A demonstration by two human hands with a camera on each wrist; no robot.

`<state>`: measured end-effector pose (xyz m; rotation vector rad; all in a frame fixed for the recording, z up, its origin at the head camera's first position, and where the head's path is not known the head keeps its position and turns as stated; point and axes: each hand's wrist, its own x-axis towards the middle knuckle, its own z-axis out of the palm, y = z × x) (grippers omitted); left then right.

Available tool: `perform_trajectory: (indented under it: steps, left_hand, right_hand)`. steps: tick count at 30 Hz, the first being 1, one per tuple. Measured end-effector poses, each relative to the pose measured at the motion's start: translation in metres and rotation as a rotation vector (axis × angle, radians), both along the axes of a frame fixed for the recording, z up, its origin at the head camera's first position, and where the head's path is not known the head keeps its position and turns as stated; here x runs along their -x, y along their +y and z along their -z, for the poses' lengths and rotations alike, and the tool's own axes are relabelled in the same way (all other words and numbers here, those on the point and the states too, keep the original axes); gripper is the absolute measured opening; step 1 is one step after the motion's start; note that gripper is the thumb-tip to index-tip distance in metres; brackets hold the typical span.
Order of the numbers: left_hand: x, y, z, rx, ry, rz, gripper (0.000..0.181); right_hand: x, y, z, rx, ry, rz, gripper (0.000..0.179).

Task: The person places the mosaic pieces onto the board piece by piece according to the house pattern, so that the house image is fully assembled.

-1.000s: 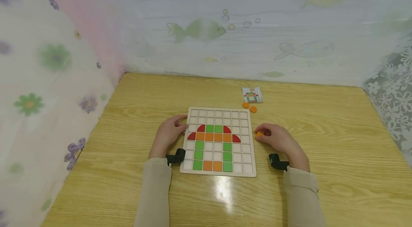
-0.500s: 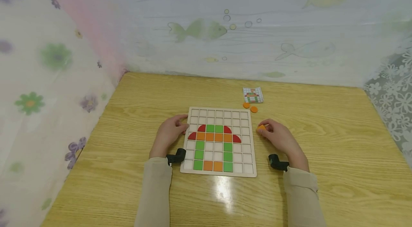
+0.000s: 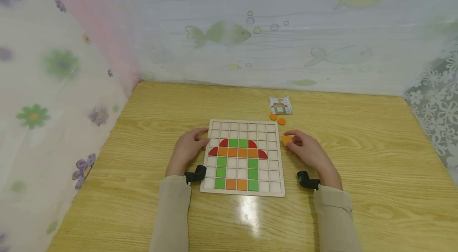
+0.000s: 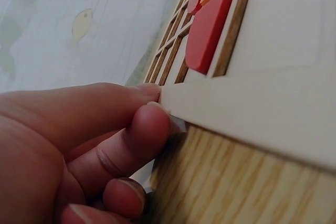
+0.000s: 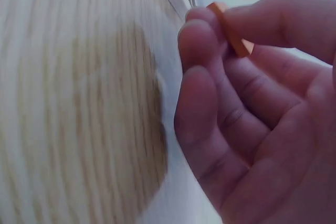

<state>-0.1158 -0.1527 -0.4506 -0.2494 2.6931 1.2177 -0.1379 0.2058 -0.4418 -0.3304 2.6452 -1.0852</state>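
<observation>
A wooden grid board (image 3: pixel 267 175) lies on the table, with red, green and orange tiles set in its cells in a mushroom-like pattern. At its left edge my left hand (image 3: pixel 187 149) holds the board by thumb and fingertips; the left wrist view shows those fingertips (image 4: pixel 149 124) against the pale rim. Just off the board's right side, my right hand (image 3: pixel 310 152) pinches a squarish orange tile (image 3: pixel 287 140) between thumb and fingers. Seen edge-on in the right wrist view, this orange tile (image 5: pixel 231 31) is thin; its far face is hidden.
Two round orange pieces (image 3: pixel 282 121) lie beyond the board's far right corner. Behind them is a small printed card (image 3: pixel 280 105) showing a coloured grid pattern. Patterned sheeting (image 3: pixel 222 57) stands along the back and sides of the wooden table (image 3: pixel 161 105).
My right hand has moved slightly away from me beside the board, and the orange tile has turned to show more of its face. The left hand stays at the board's edge.
</observation>
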Motion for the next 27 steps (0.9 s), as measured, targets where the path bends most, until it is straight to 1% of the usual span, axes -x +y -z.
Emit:
perform_trajectory:
  steps: [8,13,17,23,27]
  left_hand:
    - [0.0,0.0,0.001,0.011,0.004,0.007,0.04]
    - [0.001,-0.001,0.002,0.012,0.001,0.002,0.041]
    - [0.0,-0.001,0.002,0.009,-0.003,0.0,0.04]
    - [0.0,0.0,0.002,0.017,-0.008,-0.005,0.04]
    - [0.0,-0.001,0.001,0.018,0.0,-0.001,0.041]
  right_hand:
    - [0.001,-0.013,-0.006,0.08,-0.009,-0.025,0.03]
    - [0.003,-0.024,-0.007,0.131,-0.045,-0.03,0.023]
    - [0.005,-0.032,-0.007,0.145,-0.071,-0.037,0.018]
    - [0.009,-0.048,-0.009,0.152,-0.07,-0.071,0.016]
    - [0.012,-0.057,-0.01,0.159,-0.076,-0.081,0.015]
